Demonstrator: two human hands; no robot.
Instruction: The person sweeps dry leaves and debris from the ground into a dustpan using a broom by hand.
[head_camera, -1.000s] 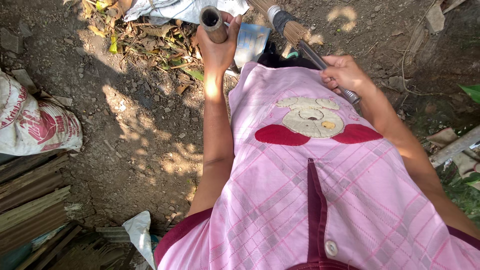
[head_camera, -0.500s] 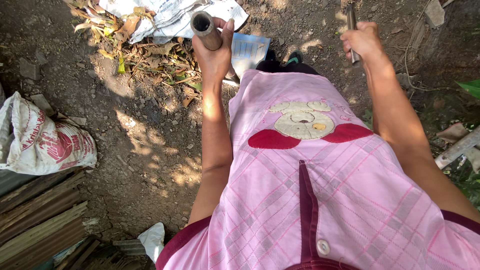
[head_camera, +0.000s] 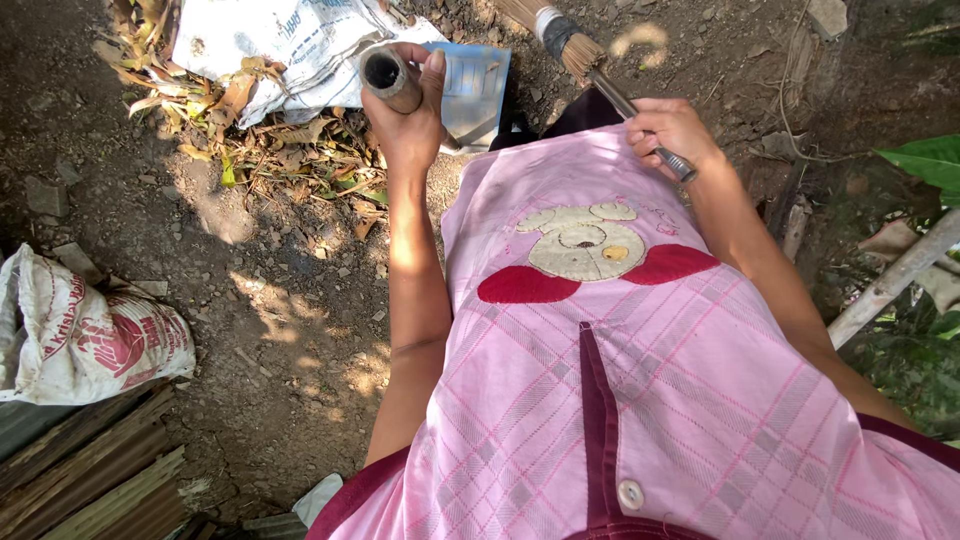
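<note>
My left hand (head_camera: 408, 110) grips the hollow bamboo handle (head_camera: 389, 77) of a dustpan, whose pale blue metal pan (head_camera: 475, 85) rests on the dirt ahead of me. My right hand (head_camera: 672, 135) is closed around the thin metal handle (head_camera: 640, 123) of a straw broom; its bound bristle head (head_camera: 560, 35) points away toward the top of the view. My pink checked shirt fills the lower right.
A white printed sack (head_camera: 290, 45) lies among dry leaves (head_camera: 290, 150) beyond the dustpan. Another filled sack (head_camera: 85, 330) sits at the left by stacked corrugated sheets (head_camera: 80, 470). A pale pole (head_camera: 890, 280) and green leaves are at the right.
My right hand has swung the broom back down toward my body after lifting it up and away. The left hand keeps the bamboo handle and has shifted slightly left.
</note>
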